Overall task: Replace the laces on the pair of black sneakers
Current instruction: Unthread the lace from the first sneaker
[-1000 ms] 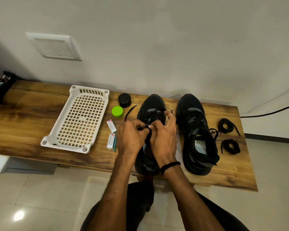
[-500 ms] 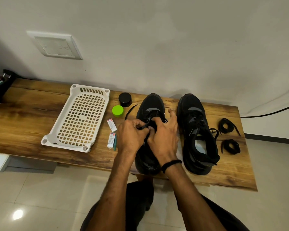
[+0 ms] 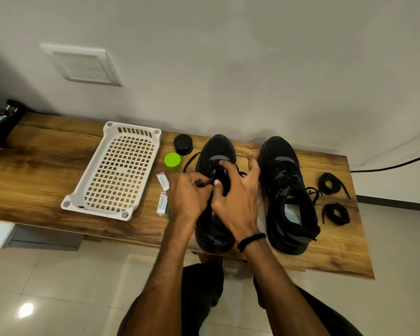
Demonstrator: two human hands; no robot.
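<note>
Nearest, two bare forearms reach forward from a seated person to a wooden bench (image 3: 46, 166). The left hand (image 3: 189, 195) is curled, pinching a black lace (image 3: 189, 161) at the eyelets of the left sneaker (image 3: 216, 146), which stands toe-away at the bench's front edge. The right hand (image 3: 238, 200) spreads over the same lacing, thumb and forefinger down among the strands; whether they grasp anything cannot be told. Just beside it stands the right sneaker (image 3: 281, 166), laced, ends loose. Two coiled laces (image 3: 330, 183) lie untouched to its right, likely the replacements, so the job looks barely begun: neither shoe is unlaced yet. Farther left sit a white basket (image 3: 117, 170), a green lid (image 3: 172, 160) and a black jar (image 3: 183, 144).
</note>
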